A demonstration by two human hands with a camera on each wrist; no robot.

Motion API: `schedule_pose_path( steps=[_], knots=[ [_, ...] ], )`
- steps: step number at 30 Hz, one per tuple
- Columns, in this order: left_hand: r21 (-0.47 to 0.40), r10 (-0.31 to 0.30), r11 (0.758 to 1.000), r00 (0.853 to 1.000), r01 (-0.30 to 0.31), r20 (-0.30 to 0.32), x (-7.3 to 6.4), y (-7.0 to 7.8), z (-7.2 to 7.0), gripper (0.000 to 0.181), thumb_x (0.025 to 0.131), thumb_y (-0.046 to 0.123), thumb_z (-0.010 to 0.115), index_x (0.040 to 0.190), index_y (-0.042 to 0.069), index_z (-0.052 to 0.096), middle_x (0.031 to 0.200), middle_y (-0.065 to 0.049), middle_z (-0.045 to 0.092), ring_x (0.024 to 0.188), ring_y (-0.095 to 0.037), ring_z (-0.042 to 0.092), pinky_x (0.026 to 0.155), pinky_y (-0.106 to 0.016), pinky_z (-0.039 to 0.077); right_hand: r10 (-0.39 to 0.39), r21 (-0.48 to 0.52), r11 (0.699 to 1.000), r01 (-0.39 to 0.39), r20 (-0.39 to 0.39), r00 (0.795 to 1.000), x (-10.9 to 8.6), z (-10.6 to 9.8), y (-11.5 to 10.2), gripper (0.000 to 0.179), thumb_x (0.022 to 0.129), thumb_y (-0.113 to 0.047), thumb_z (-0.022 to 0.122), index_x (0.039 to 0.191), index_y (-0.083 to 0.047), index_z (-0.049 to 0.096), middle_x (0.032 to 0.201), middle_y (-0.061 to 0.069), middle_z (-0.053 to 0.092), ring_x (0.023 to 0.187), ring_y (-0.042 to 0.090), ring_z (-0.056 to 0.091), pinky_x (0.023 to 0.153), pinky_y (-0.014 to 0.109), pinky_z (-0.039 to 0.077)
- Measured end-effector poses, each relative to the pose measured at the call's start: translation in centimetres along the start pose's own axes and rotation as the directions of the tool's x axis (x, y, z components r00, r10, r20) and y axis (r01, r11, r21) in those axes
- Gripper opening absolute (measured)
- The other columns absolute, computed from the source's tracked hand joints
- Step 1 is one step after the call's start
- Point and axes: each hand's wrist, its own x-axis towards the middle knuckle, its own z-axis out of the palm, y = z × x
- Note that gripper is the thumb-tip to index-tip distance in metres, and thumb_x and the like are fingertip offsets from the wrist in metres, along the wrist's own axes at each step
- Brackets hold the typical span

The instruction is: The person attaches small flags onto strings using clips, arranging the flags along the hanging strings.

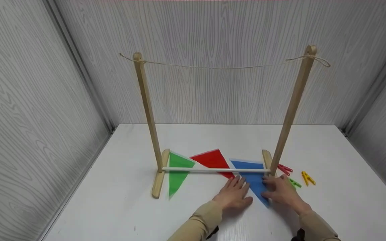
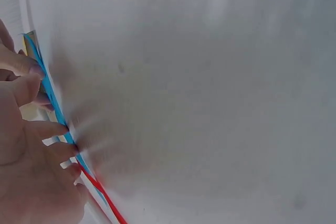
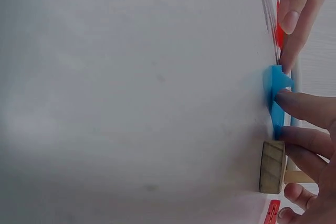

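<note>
A blue triangular pennant (image 1: 254, 179) lies flat at the right, its tip toward the person, under the white rod (image 1: 209, 170) of a wooden stand. My right hand (image 1: 281, 191) touches its right edge, thumb and forefinger apart. With fingers spread, my left hand (image 1: 234, 195) rests by its left edge and the tip of a red pennant (image 1: 214, 158). In the left wrist view, the left fingertips meet the edge of the blue pennant (image 2: 59, 114). Fingers of the right hand touch the blue pennant (image 3: 278, 106) in the right wrist view. A green pennant (image 1: 177, 180) lies at the left.
Two wooden posts (image 1: 148, 110) rise from short feet, and a string (image 1: 226, 68) is tied between their tops. Small red (image 1: 285, 169), green (image 1: 294, 182) and yellow clothespins (image 1: 308, 178) lie right of the stand. Wood-grain panels enclose the white table (image 1: 119, 197).
</note>
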Motion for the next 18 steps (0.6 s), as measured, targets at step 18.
schedule_pose_path(
  steps=[18],
  knots=[
    [0.111, 0.185, 0.978, 0.98, -0.176, -0.072, -0.11, -0.22, -0.5, 0.039, 0.102, 0.04, 0.055, 0.137, 0.023, 0.06, 0.151, 0.005, 0.052, 0.145, -0.012, 0.043, 0.126, -0.036, 0.027, -0.086, 0.039, 0.995, 0.087, -0.029, 0.996, -0.13, 0.26, -0.13, 0.048, 0.087, -0.014, 0.075, 0.132, -0.004, 0.063, 0.144, 0.021, 0.054, 0.119, 0.035, 0.042, 0.096, 0.053, 0.048]
  ],
)
